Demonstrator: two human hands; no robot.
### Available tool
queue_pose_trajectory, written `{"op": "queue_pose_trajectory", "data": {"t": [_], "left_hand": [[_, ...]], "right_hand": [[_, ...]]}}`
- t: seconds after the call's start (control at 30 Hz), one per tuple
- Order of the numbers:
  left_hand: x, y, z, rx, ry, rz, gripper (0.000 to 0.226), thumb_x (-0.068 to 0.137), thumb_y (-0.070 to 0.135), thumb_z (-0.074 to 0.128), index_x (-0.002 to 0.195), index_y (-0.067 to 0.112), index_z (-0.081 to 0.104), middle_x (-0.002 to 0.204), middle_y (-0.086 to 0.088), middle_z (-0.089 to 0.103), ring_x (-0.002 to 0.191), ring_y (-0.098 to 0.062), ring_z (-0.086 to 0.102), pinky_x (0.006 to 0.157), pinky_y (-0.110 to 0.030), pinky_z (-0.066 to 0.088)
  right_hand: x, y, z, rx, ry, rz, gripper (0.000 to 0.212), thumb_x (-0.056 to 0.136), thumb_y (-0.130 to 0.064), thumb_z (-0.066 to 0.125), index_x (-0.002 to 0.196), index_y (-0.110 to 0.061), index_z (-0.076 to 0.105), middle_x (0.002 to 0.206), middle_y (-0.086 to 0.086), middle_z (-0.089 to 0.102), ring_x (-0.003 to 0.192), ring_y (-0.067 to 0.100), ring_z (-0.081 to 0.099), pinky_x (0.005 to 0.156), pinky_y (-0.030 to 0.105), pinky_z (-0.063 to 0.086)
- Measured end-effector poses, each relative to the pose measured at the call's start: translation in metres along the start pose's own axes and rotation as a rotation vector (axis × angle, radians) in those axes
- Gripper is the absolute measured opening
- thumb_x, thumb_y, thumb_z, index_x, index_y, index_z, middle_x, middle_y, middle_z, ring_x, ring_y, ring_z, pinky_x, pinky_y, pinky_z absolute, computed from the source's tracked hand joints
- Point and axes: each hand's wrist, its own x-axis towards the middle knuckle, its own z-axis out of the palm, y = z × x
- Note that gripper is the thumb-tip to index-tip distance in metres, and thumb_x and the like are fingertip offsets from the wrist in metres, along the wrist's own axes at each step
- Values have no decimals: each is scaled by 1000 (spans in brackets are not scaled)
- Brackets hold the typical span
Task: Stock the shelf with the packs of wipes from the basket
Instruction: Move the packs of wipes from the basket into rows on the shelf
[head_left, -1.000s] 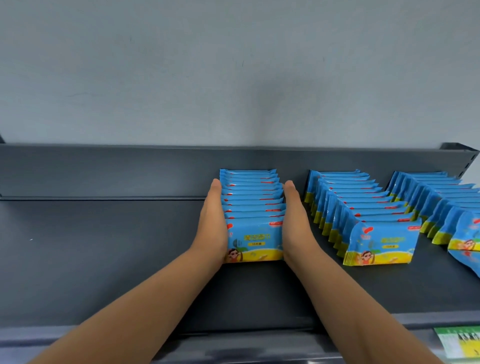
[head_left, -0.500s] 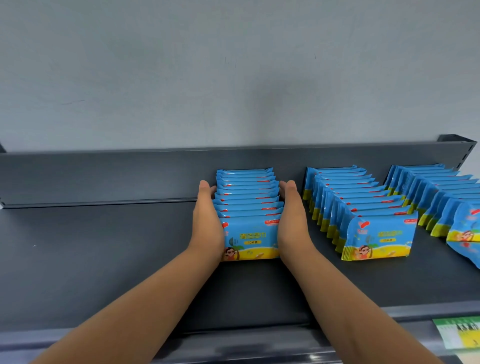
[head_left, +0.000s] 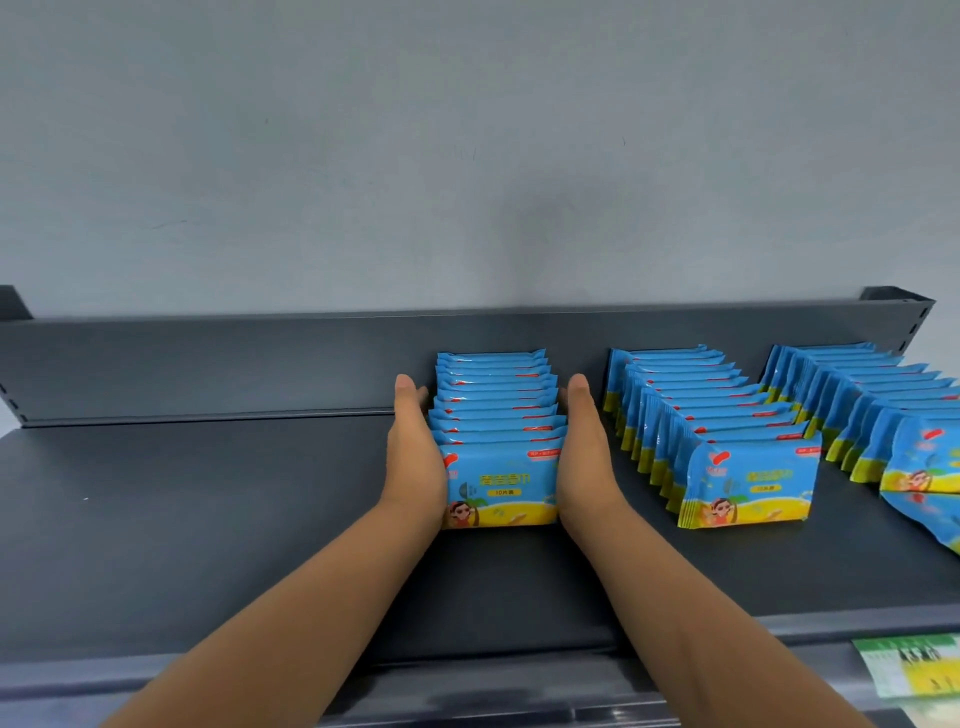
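Note:
A row of blue and yellow packs of wipes (head_left: 498, 447) stands upright on the dark grey shelf (head_left: 208, 519), running back to the shelf's rear wall. My left hand (head_left: 413, 457) presses flat against the row's left side with straight fingers. My right hand (head_left: 587, 452) presses flat against its right side the same way. The basket is out of view.
A second row of packs (head_left: 727, 436) stands to the right, and a third row (head_left: 883, 405) at the far right with a pack lying loose at the frame edge. A green and yellow price label (head_left: 914, 670) sits on the shelf's front rail. Grey wall behind.
Both hands have stayed flat on the sides of the row, sliding slightly along it. The view has shifted a little; the packs look squared up.

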Motion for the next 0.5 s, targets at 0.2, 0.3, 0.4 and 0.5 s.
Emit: {"op": "queue_pose_trajectory", "data": {"t": [0.2,0.3,0.4,0.5], "left_hand": [[-5,4,-1,-11,-114,-36,63,104,63,25,113,21,71,106,-11,79,93,-25,78,68,-33,63],[-4,5,-1,-7,-119,-36,66,104,64,25,121,19,70,110,-12,78,97,-27,77,69,-34,64],[-4,4,-3,-7,-134,-41,69,103,66,25,122,17,70,111,-12,78,98,-27,77,72,-36,65],[-2,4,-4,-5,-141,-48,70,102,67,24,122,17,70,114,-12,77,101,-28,76,76,-37,65]], "right_hand": [[2,-9,2,19,-47,130,57,102,-60,43,125,-17,70,113,11,77,105,29,75,95,46,57],[2,-9,1,-29,-41,120,55,102,-61,43,126,-19,70,112,9,78,104,27,75,97,46,57],[3,-8,0,-61,-35,120,54,102,-61,43,125,-21,70,113,8,78,104,25,75,97,45,57],[3,-7,0,-85,-17,110,52,102,-61,43,123,-22,71,111,6,78,103,24,76,99,47,56]]}}
